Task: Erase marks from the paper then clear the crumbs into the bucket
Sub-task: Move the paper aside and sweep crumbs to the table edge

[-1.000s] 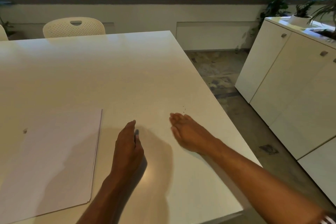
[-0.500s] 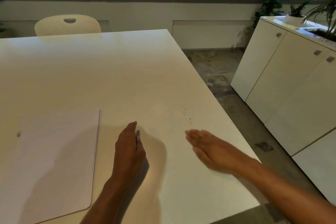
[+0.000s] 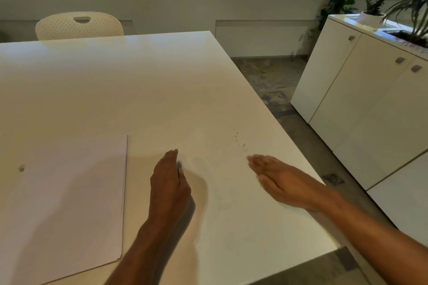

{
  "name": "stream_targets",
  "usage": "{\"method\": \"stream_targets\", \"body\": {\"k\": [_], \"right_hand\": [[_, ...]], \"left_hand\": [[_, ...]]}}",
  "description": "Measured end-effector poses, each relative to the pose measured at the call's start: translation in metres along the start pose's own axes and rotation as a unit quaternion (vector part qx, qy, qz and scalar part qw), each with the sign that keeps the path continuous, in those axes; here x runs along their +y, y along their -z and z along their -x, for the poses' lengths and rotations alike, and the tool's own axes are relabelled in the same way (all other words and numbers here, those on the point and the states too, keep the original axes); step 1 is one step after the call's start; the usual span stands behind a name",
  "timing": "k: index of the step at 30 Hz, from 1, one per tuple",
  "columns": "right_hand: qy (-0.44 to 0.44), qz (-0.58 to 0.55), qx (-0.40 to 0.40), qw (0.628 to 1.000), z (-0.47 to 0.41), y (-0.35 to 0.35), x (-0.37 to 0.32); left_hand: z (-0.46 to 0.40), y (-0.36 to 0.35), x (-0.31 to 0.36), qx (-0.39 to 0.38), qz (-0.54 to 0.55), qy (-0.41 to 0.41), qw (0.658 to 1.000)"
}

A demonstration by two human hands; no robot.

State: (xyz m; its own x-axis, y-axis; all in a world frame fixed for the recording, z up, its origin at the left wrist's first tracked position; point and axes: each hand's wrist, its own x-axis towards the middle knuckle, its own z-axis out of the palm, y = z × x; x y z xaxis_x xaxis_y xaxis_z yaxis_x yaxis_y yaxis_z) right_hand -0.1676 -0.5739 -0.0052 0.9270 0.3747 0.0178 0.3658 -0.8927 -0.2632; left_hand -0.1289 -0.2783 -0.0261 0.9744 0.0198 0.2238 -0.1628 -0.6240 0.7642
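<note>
A white paper sheet [image 3: 64, 201] lies at the table's near left, with a small grey mark [image 3: 22, 167] close to its left side. Dark eraser crumbs [image 3: 240, 141] are scattered on the white table [image 3: 139, 90] near its right edge. My right hand [image 3: 280, 180] is flat with straight fingers, blurred, low over the table just on the near side of the crumbs. To the right of the paper, my left hand [image 3: 170, 183] rests on its edge and pinches a small grey-blue eraser [image 3: 179, 165], mostly hidden by the fingers. No bucket is in view.
A cream perforated chair [image 3: 78, 26] stands at the table's far side. White cabinets [image 3: 361, 99] with potted plants [image 3: 372, 15] on top line the right, across a strip of stone floor [image 3: 278, 90]. The table's right edge runs close to my right hand.
My right hand has slid right and back toward me, uncovering the crumbs in front of its fingertips. My left hand has stayed in place. The view shifted slightly.
</note>
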Motion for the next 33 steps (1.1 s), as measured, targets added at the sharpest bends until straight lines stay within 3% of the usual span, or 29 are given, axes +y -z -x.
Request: {"method": "stream_targets", "body": {"k": [3, 7, 9, 13, 17, 22, 30, 33], "right_hand": [[0.017, -0.017, 0.045, 0.999, -0.018, -0.008, -0.028], [0.16, -0.008, -0.031, 0.987, -0.033, -0.035, -0.1], [0.116, 0.01, -0.014, 0.993, -0.052, -0.035, -0.095], [-0.088, 0.028, 0.036, 0.995, -0.082, -0.023, -0.054], [-0.1, 0.0, 0.041, 0.994, -0.148, -0.019, -0.074], [-0.146, 0.042, 0.012, 0.988, -0.224, -0.013, -0.07], [-0.357, 0.093, -0.006, 0.929, -0.158, 0.001, -0.026], [-0.3, 0.069, 0.036, 0.951, -0.115, -0.003, -0.05]], "left_hand": [[0.001, 0.0, 0.001, 0.002, 0.006, 0.001, 1.0], [0.001, 0.0, 0.0, 0.01, -0.003, -0.004, 1.0], [0.001, 0.0, -0.001, 0.009, -0.002, -0.004, 1.0], [0.001, 0.0, 0.001, 0.005, -0.004, 0.0, 1.0], [0.0, 0.0, 0.0, 0.004, -0.01, -0.004, 1.0], [0.001, 0.002, 0.0, 0.005, 0.007, -0.009, 1.0], [0.0, 0.001, 0.0, 0.003, 0.004, 0.001, 1.0], [-0.001, -0.001, 0.001, 0.001, -0.015, -0.002, 1.0]]}}
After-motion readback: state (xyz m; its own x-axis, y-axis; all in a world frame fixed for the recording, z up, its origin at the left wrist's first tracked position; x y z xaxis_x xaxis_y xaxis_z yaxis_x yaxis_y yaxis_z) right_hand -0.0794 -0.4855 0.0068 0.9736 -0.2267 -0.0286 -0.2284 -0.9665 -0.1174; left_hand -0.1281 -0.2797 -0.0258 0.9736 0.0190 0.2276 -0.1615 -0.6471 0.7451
